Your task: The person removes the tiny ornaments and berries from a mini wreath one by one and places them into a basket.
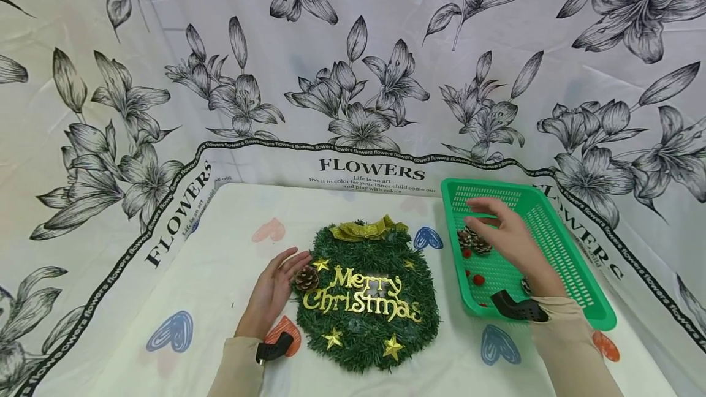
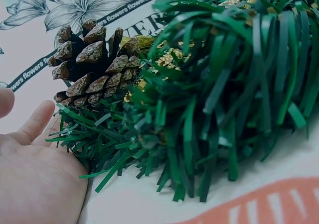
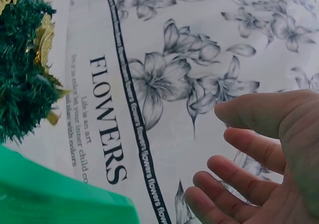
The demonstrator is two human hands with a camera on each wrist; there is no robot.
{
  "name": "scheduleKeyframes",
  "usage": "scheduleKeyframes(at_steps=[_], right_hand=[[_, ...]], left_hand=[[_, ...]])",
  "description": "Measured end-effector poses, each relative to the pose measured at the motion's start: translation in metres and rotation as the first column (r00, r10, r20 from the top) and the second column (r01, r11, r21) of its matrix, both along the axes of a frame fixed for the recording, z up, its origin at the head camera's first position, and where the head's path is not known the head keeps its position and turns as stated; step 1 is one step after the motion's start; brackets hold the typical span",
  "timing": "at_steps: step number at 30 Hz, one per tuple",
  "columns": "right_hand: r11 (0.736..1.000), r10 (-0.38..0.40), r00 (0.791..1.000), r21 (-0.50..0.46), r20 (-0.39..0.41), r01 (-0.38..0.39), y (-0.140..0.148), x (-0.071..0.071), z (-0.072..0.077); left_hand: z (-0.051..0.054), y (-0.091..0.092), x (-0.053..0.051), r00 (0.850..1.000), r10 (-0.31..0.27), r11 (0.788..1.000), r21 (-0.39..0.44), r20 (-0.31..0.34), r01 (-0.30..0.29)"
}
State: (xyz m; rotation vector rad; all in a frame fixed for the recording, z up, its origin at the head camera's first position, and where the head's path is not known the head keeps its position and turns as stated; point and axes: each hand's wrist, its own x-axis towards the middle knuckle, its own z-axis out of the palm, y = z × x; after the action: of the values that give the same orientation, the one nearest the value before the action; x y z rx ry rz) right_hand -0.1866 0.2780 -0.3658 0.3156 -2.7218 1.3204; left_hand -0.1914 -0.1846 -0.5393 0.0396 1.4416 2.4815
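A green tinsel wreath (image 1: 364, 336) lies on the table, with a gold "Merry Christmas" sign (image 1: 361, 305), gold stars and a gold ribbon bow (image 1: 366, 230) on it. At its left edge sits a brown pinecone (image 1: 306, 277). Beside that pinecone my left hand (image 1: 274, 290) lies with relaxed fingers, the fingertips close to it; the left wrist view shows the palm next to the pinecone and tinsel. My right hand (image 1: 510, 241) hovers over the green basket (image 1: 557, 244), fingers loosely bent and holding nothing. Below it in the basket are pinecones (image 1: 481, 244) and red balls (image 1: 478, 279).
The white tablecloth (image 1: 237, 231) carries printed hearts. Behind the table hangs a white cloth (image 1: 364, 23) with black flower prints. The basket's raised rim (image 1: 458, 250) stands to the right of the wreath, with a strip of tablecloth between them.
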Motion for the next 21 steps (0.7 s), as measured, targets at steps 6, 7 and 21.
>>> scheduleKeyframes(at_steps=[6,7,21], right_hand=[[0.999,0.019,1.0,-0.035,-0.007,-0.019,-0.013,-0.005,0.0],[0.999,0.022,1.0,-0.038,-0.01,-0.023,-0.015,-0.005,0.001],[0.991,0.08,0.997,-0.104,0.009,-0.079,-0.044,-0.009,0.004]], left_hand=[[0.0,0.001,0.0,1.0,0.007,1.0,-0.002,0.002,-0.007],[0.0,0.001,0.0,1.0,0.008,1.0,-0.003,0.002,-0.008],[0.0,0.0,0.001,1.0,0.014,1.0,-0.007,0.01,-0.014]])
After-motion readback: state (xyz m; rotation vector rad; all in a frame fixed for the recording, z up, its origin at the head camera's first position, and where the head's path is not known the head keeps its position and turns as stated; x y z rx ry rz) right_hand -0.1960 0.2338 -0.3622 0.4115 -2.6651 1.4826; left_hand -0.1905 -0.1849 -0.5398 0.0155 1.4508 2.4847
